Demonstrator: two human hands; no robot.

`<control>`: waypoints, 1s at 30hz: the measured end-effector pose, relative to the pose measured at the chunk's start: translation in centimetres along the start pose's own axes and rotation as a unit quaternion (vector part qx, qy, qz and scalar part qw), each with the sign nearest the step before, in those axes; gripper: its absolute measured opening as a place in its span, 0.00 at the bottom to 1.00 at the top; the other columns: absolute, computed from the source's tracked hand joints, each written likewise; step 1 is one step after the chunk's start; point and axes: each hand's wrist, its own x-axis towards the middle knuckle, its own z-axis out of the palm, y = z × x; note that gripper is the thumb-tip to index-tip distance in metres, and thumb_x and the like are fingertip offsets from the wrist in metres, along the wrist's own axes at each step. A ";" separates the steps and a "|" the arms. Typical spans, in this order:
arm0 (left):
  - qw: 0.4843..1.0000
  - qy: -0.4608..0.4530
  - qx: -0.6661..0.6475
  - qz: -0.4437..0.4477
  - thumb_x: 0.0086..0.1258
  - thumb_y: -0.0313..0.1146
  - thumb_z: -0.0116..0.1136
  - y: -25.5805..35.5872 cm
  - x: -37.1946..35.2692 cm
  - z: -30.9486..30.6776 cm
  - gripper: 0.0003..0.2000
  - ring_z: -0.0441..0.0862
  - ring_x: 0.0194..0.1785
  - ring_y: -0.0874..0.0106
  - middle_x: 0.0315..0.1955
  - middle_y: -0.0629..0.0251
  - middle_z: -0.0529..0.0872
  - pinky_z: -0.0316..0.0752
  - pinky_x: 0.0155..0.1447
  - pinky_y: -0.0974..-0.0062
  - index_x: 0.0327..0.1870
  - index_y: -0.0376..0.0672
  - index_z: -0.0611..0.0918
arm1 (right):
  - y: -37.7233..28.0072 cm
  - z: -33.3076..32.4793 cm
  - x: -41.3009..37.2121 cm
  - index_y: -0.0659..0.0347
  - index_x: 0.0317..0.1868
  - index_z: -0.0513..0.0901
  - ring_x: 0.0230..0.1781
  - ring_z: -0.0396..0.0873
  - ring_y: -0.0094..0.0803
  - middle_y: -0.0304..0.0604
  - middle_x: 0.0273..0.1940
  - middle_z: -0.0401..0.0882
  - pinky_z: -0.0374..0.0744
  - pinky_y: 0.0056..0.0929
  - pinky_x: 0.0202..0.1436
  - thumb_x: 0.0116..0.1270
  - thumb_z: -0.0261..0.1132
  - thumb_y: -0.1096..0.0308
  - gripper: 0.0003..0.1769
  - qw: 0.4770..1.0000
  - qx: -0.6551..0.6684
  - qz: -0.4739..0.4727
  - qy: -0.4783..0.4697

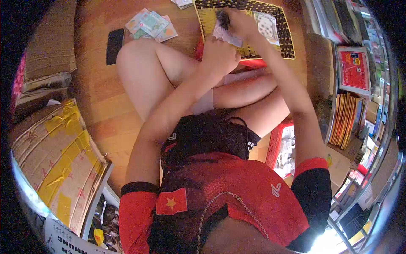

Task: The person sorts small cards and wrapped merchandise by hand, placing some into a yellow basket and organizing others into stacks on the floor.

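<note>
My left hand [220, 56] is closed on the edge of a clear plastic packet [230, 38], over the near side of a yellow and black woven basket [288, 39]. Just above it my right hand [241, 23] is closed on a small dark item [223, 20], at the packet's far end. What the dark item is cannot be made out. A white packet with dark dots [266, 26] lies in the basket, to the right of my right hand.
Colourful packets [153, 24] and a black phone [115, 46] lie on the wooden floor at the upper left. Taped cardboard [59, 165] stands at left. A red basket [275, 146] sits near my right arm, shelves with brown envelopes [344, 120] at right.
</note>
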 end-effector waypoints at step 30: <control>1.000 0.020 0.016 0.017 0.58 0.43 0.50 0.2 1.6 0.2 0.16 0.83 0.33 0.60 0.25 0.55 0.84 0.63 0.57 0.53 0.26 0.41 0.84 | 2.3 -2.7 -1.7 0.55 0.56 0.70 0.47 0.75 0.48 0.50 0.46 0.77 0.75 0.39 0.50 0.53 0.60 0.69 0.27 0.988 -0.007 -0.088 -0.128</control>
